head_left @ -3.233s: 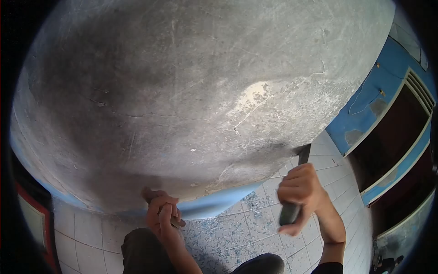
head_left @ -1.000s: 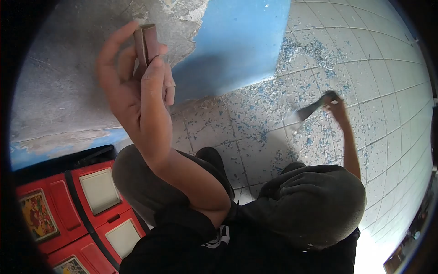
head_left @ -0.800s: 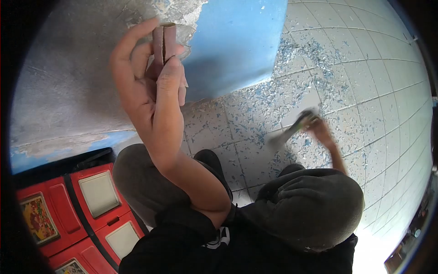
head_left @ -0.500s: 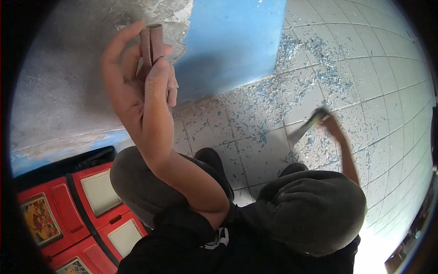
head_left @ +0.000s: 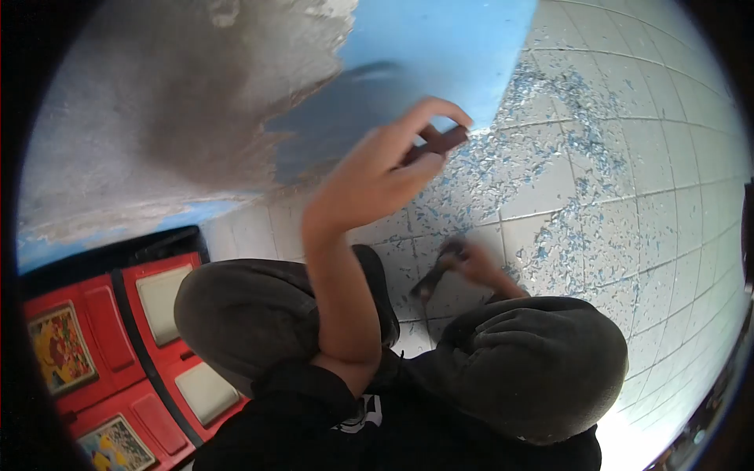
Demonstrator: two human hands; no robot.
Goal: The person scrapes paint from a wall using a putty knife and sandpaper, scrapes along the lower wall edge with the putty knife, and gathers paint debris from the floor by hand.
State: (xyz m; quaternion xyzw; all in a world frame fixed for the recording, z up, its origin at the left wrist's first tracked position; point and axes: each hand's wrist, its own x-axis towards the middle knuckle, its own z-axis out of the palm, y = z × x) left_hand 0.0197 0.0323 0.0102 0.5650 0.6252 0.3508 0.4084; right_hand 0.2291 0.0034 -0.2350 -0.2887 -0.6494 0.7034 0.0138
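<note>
My left hand (head_left: 377, 173) is raised beside the wall, closed around a brownish-red piece of rolled sandpaper (head_left: 441, 144). The roll points to the right, pinched between thumb and fingers. Low over the tiles and close to my feet, my right hand (head_left: 477, 263) grips a scraper (head_left: 430, 284); both are smeared by motion. Whether the blade touches the floor I cannot tell. The wall (head_left: 424, 55) still carries smooth blue paint on its right part, while its left part (head_left: 141, 118) is bare grey plaster with a ragged paint edge.
Blue and white paint flakes (head_left: 585, 129) litter the tiled floor (head_left: 660, 157). At lower left stands a red drawer unit (head_left: 118, 326) with pale panels and pictures, its black top near the wall. My bent knees (head_left: 542, 361) frame the floor between them.
My left hand has swung right and down with the sandpaper, which has tipped from upright to sideways. My right hand has brought the scraper left, closer to my feet.
</note>
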